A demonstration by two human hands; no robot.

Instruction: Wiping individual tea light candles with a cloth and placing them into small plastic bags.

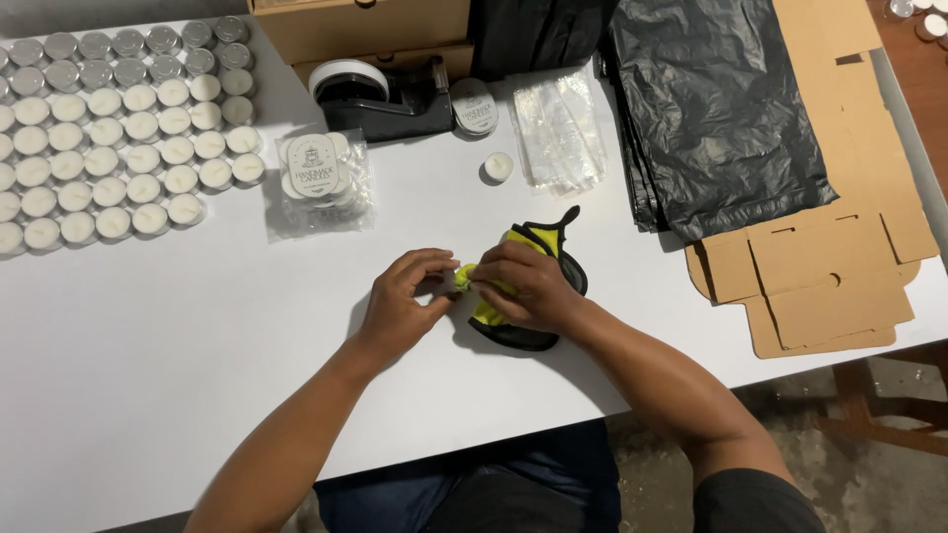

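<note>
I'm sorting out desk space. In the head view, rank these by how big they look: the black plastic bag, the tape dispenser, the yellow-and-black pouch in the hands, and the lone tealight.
Largest to smallest:
1. black plastic bag
2. tape dispenser
3. yellow-and-black pouch, partly hidden by the right hand, so close to the dispenser
4. lone tealight
</note>
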